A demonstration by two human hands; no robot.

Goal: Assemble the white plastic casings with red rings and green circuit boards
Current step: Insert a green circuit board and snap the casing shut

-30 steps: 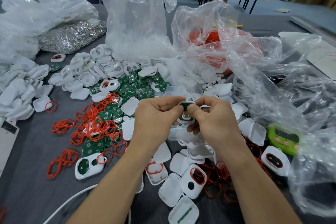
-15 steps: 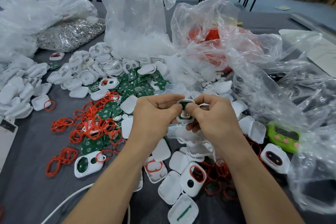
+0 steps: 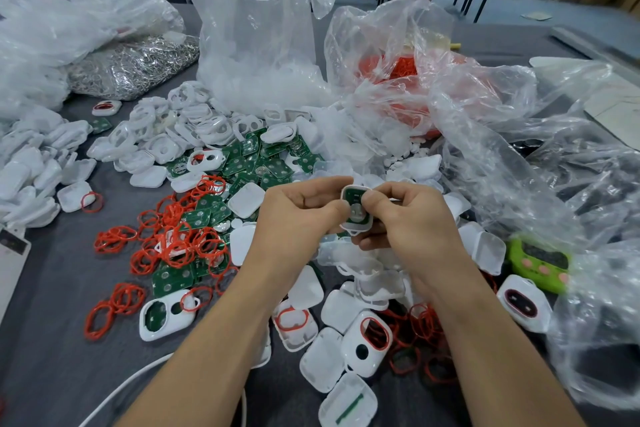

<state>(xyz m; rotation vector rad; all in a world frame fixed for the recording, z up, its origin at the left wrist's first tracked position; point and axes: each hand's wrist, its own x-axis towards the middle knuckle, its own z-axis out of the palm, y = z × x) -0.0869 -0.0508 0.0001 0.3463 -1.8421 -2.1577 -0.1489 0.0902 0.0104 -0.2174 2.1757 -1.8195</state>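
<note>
Grey tabletop (image 3: 52,288) strewn with parts; left hand (image 3: 298,215) and right hand (image 3: 408,218) pinch 1 white casing (image 3: 356,210).

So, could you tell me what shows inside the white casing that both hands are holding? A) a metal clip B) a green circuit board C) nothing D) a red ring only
B: the white casing, pinched between the left hand and right hand, shows a green circuit board inside.

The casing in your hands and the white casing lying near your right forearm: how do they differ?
The held casing is pinched between the left hand and right hand, its open side up showing a green board; the lying casing rests on the table, windowed face up with a red ring. Both are white rounded shells.
</note>
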